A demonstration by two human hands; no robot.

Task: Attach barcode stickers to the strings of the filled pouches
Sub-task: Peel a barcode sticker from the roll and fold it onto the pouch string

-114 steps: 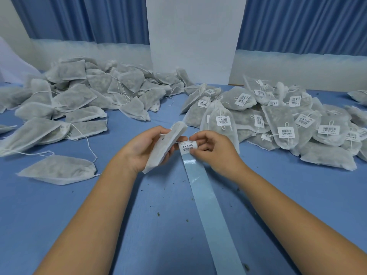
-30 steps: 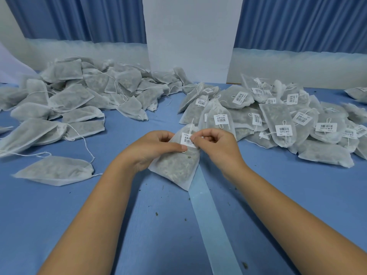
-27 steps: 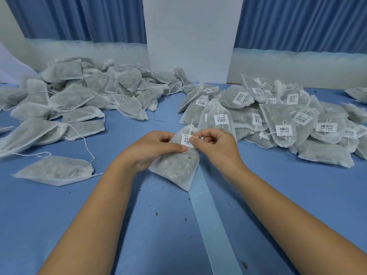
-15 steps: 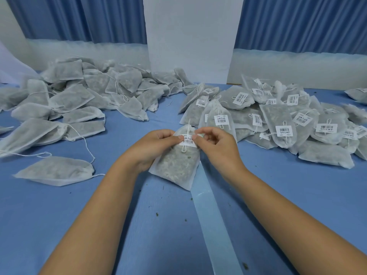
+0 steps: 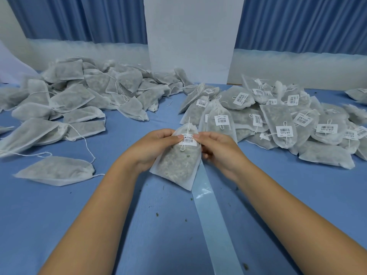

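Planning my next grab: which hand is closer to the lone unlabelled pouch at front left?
Left. The left hand holds the stickered pouch, to the right of the lone pouch; the right hand is farther right, on the stickered pouch's other side.

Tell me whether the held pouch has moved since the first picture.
Yes. The pouch has turned face-up and shifted right, now covering the far end of the liner strip.

the sticker [image 5: 187, 140] print is too small to read.
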